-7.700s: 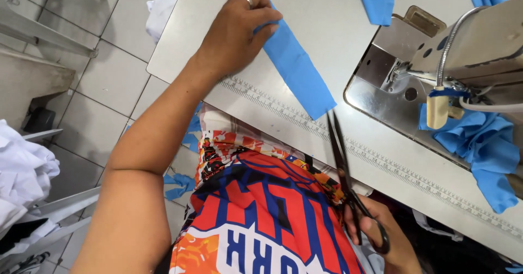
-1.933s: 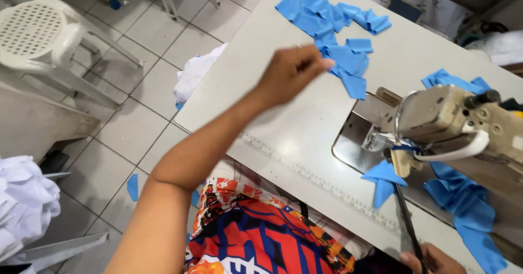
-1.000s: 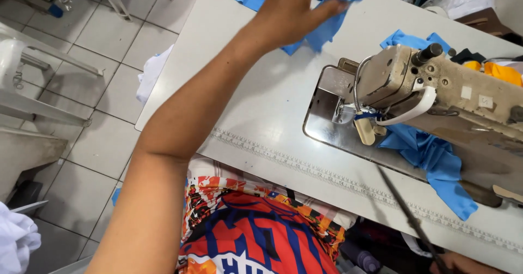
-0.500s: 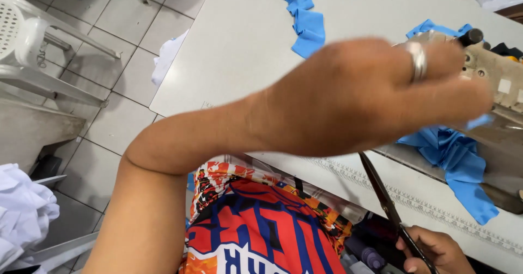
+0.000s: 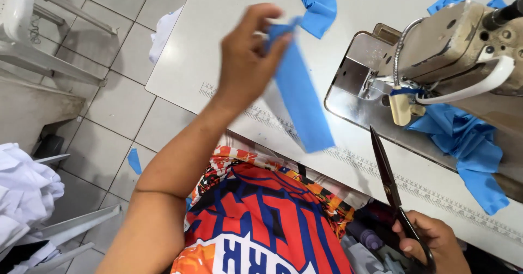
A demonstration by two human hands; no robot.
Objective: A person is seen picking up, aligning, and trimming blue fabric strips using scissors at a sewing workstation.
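My left hand (image 5: 248, 61) pinches the top end of a long blue fabric strip (image 5: 302, 97), which hangs down over the near edge of the white sewing table (image 5: 218, 45). My right hand (image 5: 430, 241) sits low at the table's near edge, closed around the handles of black scissors (image 5: 389, 184) whose blades point up toward the sewing machine (image 5: 463, 39). The strip and the scissor blades are apart. A bunch of sewn blue fabric (image 5: 468, 148) trails from under the machine's head.
More blue fabric pieces (image 5: 318, 1) lie at the table's far side. A ruler strip runs along the table's near edge. On the tiled floor to the left are a white plastic chair (image 5: 32, 28), a blue scrap (image 5: 134, 160) and a heap of white cloth (image 5: 24, 197).
My left hand reached to the far pile of blue pieces, took one strip and brought it back toward me. The scissors stayed in my right hand by the table edge.
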